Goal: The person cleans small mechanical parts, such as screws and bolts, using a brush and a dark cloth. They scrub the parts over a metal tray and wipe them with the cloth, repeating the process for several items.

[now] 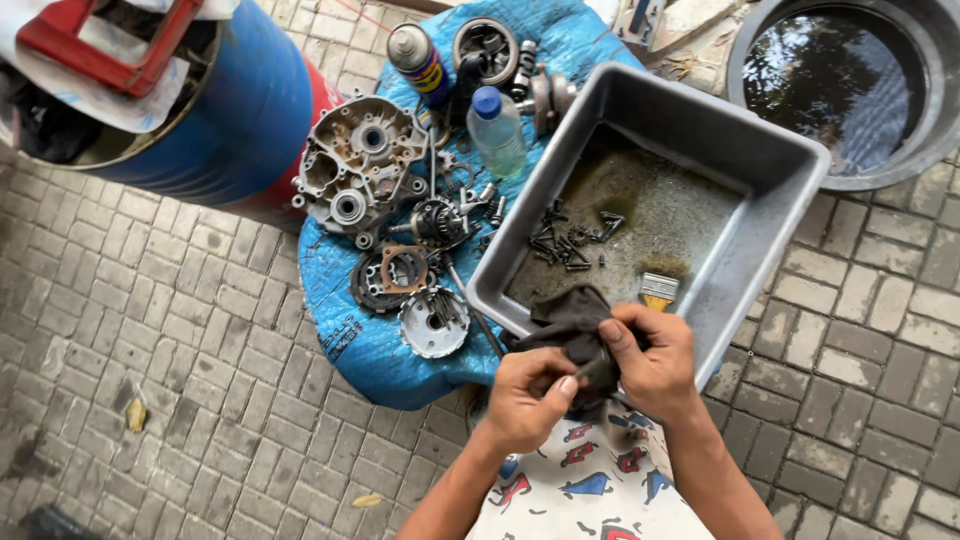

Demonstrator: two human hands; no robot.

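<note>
Rag (pixel 570 325), dark and crumpled, is held between both hands at the near rim of a grey tub (pixel 775 170), partly draped over that rim. The left hand (pixel 530 395) is curled under it, with the fingers closed on the cloth and on a small dark part that is mostly hidden in the folds, so its kind cannot be told. The right hand (pixel 650 365) is pressed on the rag from the other side, its fingers pinched on the cloth. Inside the tub a cluster of dark bolts (pixel 565 240) is seen lying on the stained bottom, and a brush (pixel 658 292) with pale bristles lies near the right hand. Just beside the tub, on the left, a blue sheet (pixel 350 340) is spread over the brick paving (pixel 150 330), and engine parts are laid out on it: a grey crankcase half (pixel 360 170), a round cover (pixel 433 322), a small gear assembly (pixel 440 222), a clear plastic bottle (pixel 497 130) with a blue cap and a spray can (pixel 418 60). A blue drum (pixel 210 110) stands at the upper left, touching the sheet's edge. A round basin (pixel 935 130) of dark water is seen at the upper right, well apart from the hands. Patterned clothing is visible at the bottom edge.
</note>
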